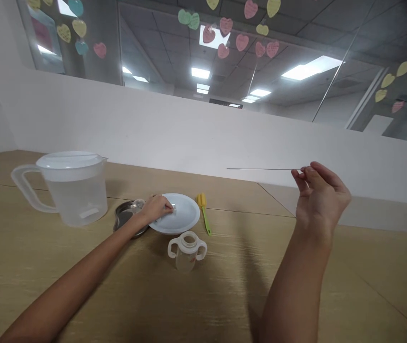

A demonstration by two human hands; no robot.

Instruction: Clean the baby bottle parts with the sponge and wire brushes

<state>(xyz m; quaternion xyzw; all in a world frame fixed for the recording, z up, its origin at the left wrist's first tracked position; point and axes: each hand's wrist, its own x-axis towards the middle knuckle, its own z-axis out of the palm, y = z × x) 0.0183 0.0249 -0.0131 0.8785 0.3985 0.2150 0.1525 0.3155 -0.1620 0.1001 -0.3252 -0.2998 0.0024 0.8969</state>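
My right hand (319, 195) is raised on the right, its fingers pinching one end of a thin wire-like rod (260, 168). The rod points left, nearly level, and looks slightly thicker at its far end. Over the white bowl (185, 221), my left hand (156, 208) has its fingers closed at a small clear piece (173, 208); its exact kind is unclear. In front of the bowl stands a clear baby bottle (186, 257) with two white handles and an open top. A yellow sponge brush (203, 209) with a green handle lies right of the bowl.
A lidded clear plastic pitcher (78, 195) stands at the left. Between it and the bowl lies a metal kidney-shaped tray (120, 214) with a clear piece in it, partly hidden by my left arm. The white wall (174, 128) rises behind the wooden table (232, 286).
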